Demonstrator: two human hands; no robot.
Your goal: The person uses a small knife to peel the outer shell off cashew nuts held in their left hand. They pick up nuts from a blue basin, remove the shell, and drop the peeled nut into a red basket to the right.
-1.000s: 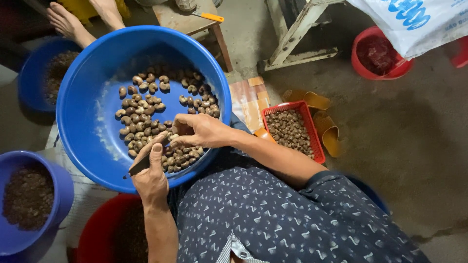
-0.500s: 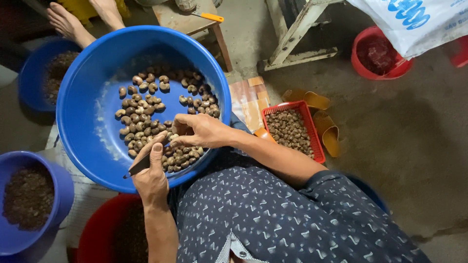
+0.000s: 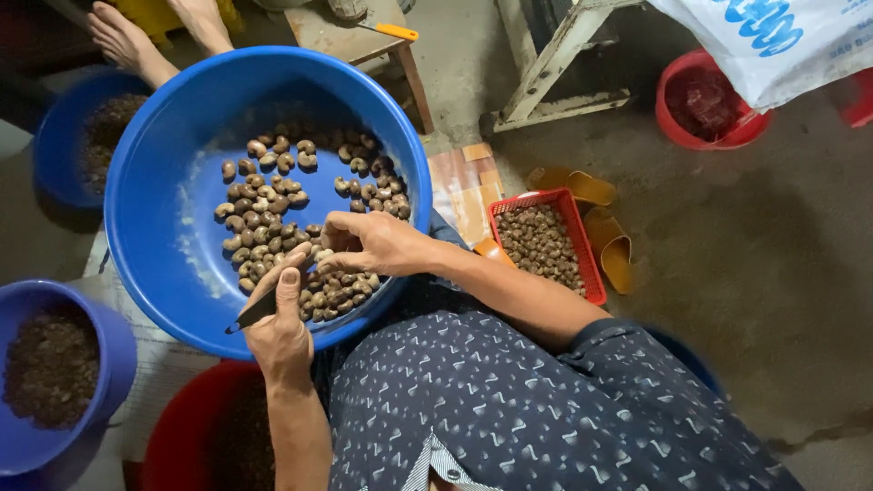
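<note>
The person is sitting over a large round blue plastic basin that is holding a loose pile of pale brown curved cashew nuts spread across its floor. The left hand is resting over the basin's near rim with its grip closed around a small dark-bladed knife; the blade's long axis is running from the fingers toward the lower left, roughly along the rim. The right hand is reaching in from the right, its fingers pinched tightly together on what appears to be a single nut; the nut itself is mostly hidden by the fingertips. The two hands are lying just beside each other, the right slightly farther into the basin than the left, and the pinched nut is sitting just to the upper right of the knife hand, directly above the near edge of the pile. The right hand is therefore the nearer one to the loose nuts. A small red rectangular plastic basket of nuts is standing on the floor to the right, well apart from both hands.
</note>
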